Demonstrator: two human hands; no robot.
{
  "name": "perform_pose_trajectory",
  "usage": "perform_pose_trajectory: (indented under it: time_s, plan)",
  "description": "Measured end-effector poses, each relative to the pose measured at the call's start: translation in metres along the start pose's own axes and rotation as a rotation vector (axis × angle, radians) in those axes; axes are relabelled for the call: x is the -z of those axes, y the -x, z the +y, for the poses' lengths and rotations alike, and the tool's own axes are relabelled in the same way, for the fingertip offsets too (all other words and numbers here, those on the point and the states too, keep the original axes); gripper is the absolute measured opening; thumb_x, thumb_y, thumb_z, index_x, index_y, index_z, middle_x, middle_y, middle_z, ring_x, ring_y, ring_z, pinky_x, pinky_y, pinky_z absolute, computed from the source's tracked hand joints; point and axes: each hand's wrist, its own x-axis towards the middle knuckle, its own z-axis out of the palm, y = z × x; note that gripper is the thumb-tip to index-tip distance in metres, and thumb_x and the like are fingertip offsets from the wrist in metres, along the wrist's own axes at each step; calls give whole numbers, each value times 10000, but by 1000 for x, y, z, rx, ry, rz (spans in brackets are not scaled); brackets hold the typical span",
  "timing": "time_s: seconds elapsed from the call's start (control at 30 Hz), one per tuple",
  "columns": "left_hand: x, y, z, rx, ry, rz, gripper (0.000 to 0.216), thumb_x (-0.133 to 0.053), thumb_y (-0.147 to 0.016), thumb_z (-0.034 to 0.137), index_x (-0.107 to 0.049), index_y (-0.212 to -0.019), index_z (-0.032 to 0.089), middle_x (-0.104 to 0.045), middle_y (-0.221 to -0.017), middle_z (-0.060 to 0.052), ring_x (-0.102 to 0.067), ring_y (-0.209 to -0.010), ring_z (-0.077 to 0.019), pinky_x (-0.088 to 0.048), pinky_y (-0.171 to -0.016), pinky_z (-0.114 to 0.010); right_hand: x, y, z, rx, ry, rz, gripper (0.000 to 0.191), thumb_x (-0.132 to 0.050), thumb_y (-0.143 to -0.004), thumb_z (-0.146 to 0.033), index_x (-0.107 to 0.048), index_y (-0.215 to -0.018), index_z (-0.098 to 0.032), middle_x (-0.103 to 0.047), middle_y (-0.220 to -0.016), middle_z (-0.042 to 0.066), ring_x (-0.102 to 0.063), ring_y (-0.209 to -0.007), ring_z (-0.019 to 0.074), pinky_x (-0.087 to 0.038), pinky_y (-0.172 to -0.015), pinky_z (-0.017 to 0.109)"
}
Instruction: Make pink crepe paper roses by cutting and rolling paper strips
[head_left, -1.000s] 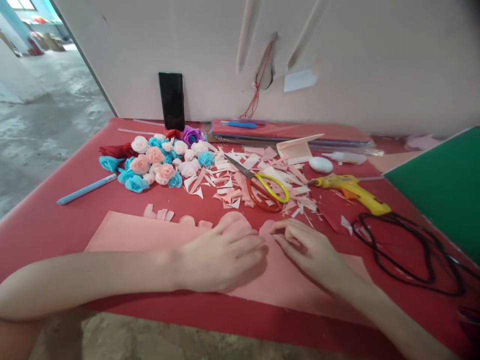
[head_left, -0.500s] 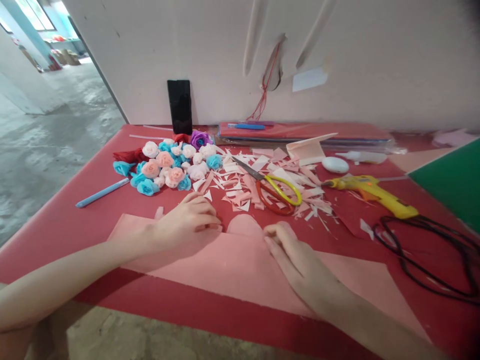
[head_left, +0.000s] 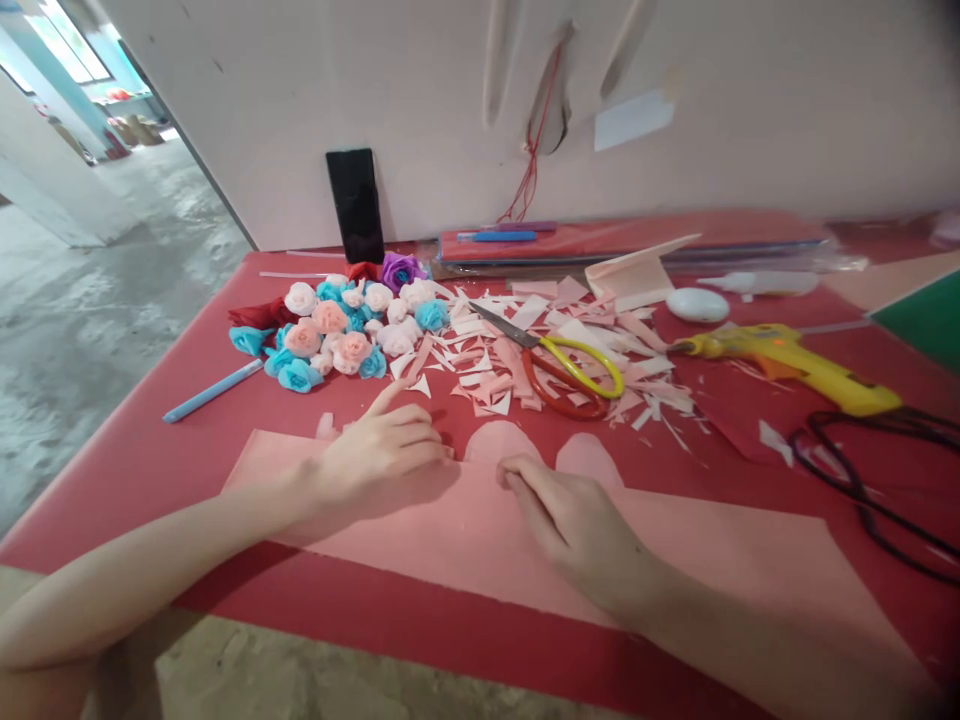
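Note:
A long pink paper sheet (head_left: 720,560) with rounded petal shapes cut along its far edge lies on the red table (head_left: 135,450). My left hand (head_left: 382,455) rests on the sheet's far edge, index finger stretched out, the other fingers curled; nothing shows in it. My right hand (head_left: 559,515) lies on the sheet just right of it, fingers bent down onto the paper below a rounded petal (head_left: 499,440). Whether it pinches the paper is hidden.
Several paper roses (head_left: 349,325) in pink, blue, white and purple lie at the back left. Pink scraps (head_left: 480,365) surround red-and-yellow scissors (head_left: 559,365). A yellow glue gun (head_left: 787,360) with black cord (head_left: 862,470) lies right. A blue pen (head_left: 214,390) lies left; a black phone (head_left: 352,205) leans on the wall.
My left hand moved left along the sheet's far edge, away from my right hand. My right hand slid a little left. The view shifted.

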Motion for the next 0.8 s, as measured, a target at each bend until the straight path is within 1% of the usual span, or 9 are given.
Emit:
perform_pose_trajectory:
  time_s: [0.13,0.27,0.33,0.4,0.47,0.53,0.57,0.7,0.8]
  plan:
    - [1,-4,2,150,94,9,129,-496,-814,228,-591,-755,165,-652,-713,17,-550,-748,-116,-315,-976,-389,0,-1,1,-8,-16,-4,238,-270,-868,-220,-493,-786,-194,-611,-661,42,-583,-565,168,-398,-514,254]
    - [5,-8,-2,284,199,-56,141,-483,-816,214,-574,-727,154,-638,-719,1,-552,-722,-115,-357,-919,-397,-1,0,2,-21,-43,-12,223,-276,-857,-220,-484,-782,-191,-598,-644,36,-573,-552,164,-396,-516,257]
    - [8,-10,-3,375,270,-62,130,-479,-809,190,-568,-721,153,-629,-705,6,-559,-727,-116,-375,-894,-391,1,0,1,-33,-62,-16,218,-276,-857,-224,-479,-788,-189,-585,-629,26,-561,-540,157,-397,-514,256]
    - [12,-12,-1,513,400,-24,107,-495,-794,189,-563,-719,154,-625,-705,12,-568,-730,-115,-417,-832,-347,5,0,-1,-50,-83,-11,228,-267,-870,-238,-479,-799,-191,-576,-633,16,-554,-546,147,-402,-517,249]
    - [18,-16,4,669,603,28,92,-524,-783,228,-560,-742,154,-632,-722,9,-576,-692,-106,-455,-715,-276,11,-1,-4,-84,-118,3,234,-273,-882,-267,-484,-808,-198,-556,-623,2,-542,-546,134,-394,-495,229]
    - [24,-22,12,787,845,26,114,-563,-761,246,-563,-821,150,-645,-740,4,-588,-645,-91,-465,-648,-230,17,-2,-11,-135,-204,27,210,-318,-870,-305,-492,-807,-205,-511,-585,-15,-502,-514,120,-365,-453,207]
    - [27,-24,16,825,930,22,113,-580,-746,234,-574,-817,145,-650,-736,1,-596,-660,-92,-467,-654,-218,20,-2,-16,-162,-266,38,187,-357,-854,-323,-494,-802,-207,-466,-553,-27,-463,-486,110,-343,-431,197]
    - [30,-34,29,879,1093,97,53,-629,-691,167,-613,-728,133,-652,-733,-7,-611,-720,-104,-469,-685,-203,25,-6,-36,-225,-501,64,127,-511,-771,-332,-493,-785,-207,-279,-507,-71,-285,-427,72,-251,-385,171]
    - [27,-36,35,860,1217,143,35,-631,-688,155,-610,-704,132,-644,-720,-5,-607,-714,-105,-469,-695,-213,24,-9,-47,-291,-560,115,99,-542,-746,-291,-496,-756,-203,-242,-504,-77,-242,-427,66,-228,-383,173]
